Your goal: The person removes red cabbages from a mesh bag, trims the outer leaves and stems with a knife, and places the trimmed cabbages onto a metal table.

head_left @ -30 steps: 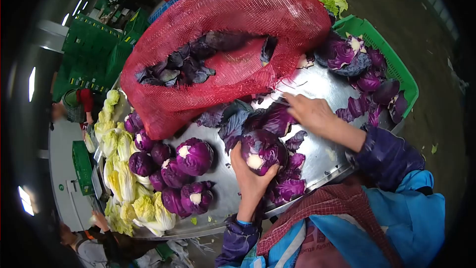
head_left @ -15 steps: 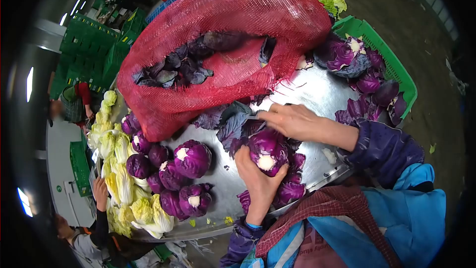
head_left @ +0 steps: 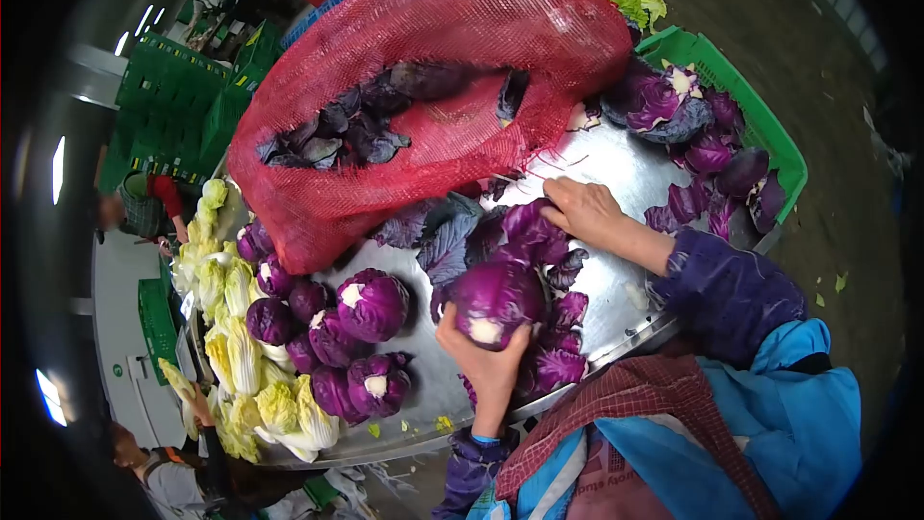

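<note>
Down at the lower middle of the frame, the fingers of the left hand (head_left: 481,351) are curled up from below around a red cabbage (head_left: 496,297), cupping it near its pale stem end, which faces the person. The right hand (head_left: 587,212), just above and to the right, lies with fingers spread narrowly over loose purple leaves (head_left: 534,231) that touch the head; whether it pinches 1 leaf I cannot tell. The cabbage sits just over the steel table (head_left: 626,173), among torn leaves. It looks dense and heavy for 1 hand, firm in the core but with waxy, brittle outer leaves that would slip or snap off, so I judge a grip under the stem base to be the safest hold. To the left lies a cluster of trimmed red cabbages (head_left: 337,327), and beyond them, at the lower left edge, pale napa cabbages (head_left: 241,327). A red mesh sack (head_left: 462,39) fills the upper middle, and a green crate (head_left: 770,135) of trimmings sits at the upper right.
</note>
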